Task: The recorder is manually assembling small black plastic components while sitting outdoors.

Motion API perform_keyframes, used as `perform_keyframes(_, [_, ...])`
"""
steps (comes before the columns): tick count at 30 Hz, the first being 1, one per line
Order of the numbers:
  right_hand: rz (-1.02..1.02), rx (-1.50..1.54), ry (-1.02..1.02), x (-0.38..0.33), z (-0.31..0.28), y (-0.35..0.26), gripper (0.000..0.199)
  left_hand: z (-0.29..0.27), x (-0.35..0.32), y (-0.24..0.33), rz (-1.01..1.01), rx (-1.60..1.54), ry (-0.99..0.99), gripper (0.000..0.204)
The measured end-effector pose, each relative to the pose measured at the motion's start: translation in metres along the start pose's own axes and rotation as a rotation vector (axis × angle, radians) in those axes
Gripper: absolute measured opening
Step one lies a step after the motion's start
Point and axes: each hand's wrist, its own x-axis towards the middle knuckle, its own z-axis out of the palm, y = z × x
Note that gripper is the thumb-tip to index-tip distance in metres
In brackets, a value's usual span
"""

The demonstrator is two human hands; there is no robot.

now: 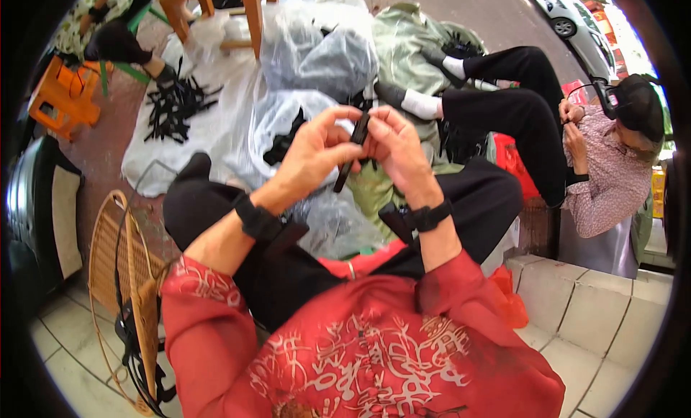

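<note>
Head view: my left hand (313, 155) and right hand (394, 148) both pinch the slim black piece (353, 153); best keep fingertips tight, steady.

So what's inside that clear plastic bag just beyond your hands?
Inside the clear plastic bag a clump of black pieces shows through the film. The left hand and the bag's own folds cover its near part, so what lies there cannot be seen.
</note>
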Motion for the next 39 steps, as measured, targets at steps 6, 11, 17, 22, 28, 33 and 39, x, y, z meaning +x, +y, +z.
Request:
perform_keyframes(6, [0.059,-0.19,0.046,-0.003,0.004,0.006,0.016,-0.007,0.003,0.002,-0.081,-0.138,-0.037,0.02])
perform_keyframes(11, [0.389,-0.5,-0.287,-0.042,-0.008,0.005,0.017,-0.03,0.007,0.006,-0.059,-0.313,0.174,0.019])
perform_keyframes(17, [0.75,-0.967,-0.515,-0.073,-0.032,0.117,0.02,-0.035,0.007,0.006,-0.026,-0.377,0.208,0.012])
perform_keyframes(22, [0.349,-1.53,-0.715,-0.051,-0.07,0.187,0.017,-0.04,0.004,0.009,0.038,-0.456,0.224,0.013])
perform_keyframes(28, [-0.168,-1.699,-0.27,-0.056,-0.067,0.228,0.028,-0.046,-0.005,0.012,-0.014,-0.423,0.321,0.023])
perform_keyframes(33, [0.086,-1.552,-0.374,-0.075,-0.08,0.252,0.033,-0.047,-0.011,0.015,-0.102,-0.431,0.327,0.028])
perform_keyframes(39, [0.226,-1.578,-0.52,-0.073,-0.08,0.246,0.041,-0.047,-0.015,0.005,-0.139,-0.452,0.318,0.029])
